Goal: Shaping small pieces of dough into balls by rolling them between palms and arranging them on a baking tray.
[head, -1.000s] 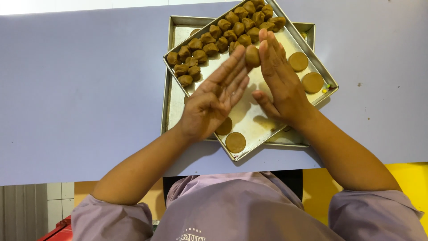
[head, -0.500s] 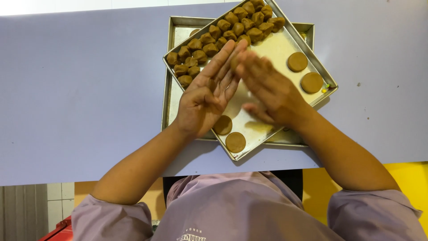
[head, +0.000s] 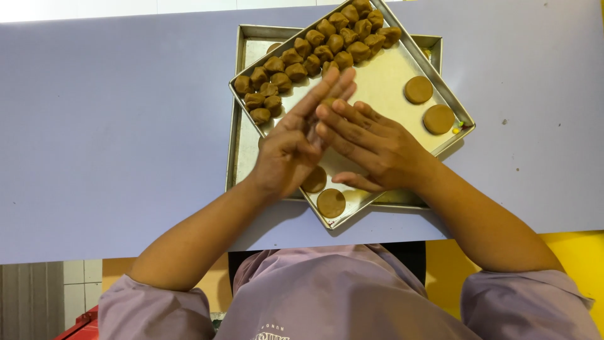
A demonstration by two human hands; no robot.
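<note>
My left hand [head: 289,148] and my right hand [head: 377,145] are pressed together over a tilted metal tray [head: 384,75], right palm lying across the left fingers. A bit of brown dough [head: 328,101] shows between them near the fingertips. Several rough brown dough lumps [head: 314,53] fill the tray's far left corner. Two flat round dough discs [head: 418,89] lie at its right side. Two more discs [head: 331,203] lie at the near corner, just below my left wrist.
The tilted tray rests on a second metal tray [head: 246,151] set square on a pale lilac table [head: 113,126]. A yellow surface [head: 579,252] shows below the table's near edge at right, a red object [head: 82,324] at lower left.
My right hand has slid left and down across my left palm, from fingertips pointing away to lying crosswise. The dough piece seen at the fingertips is now mostly covered.
</note>
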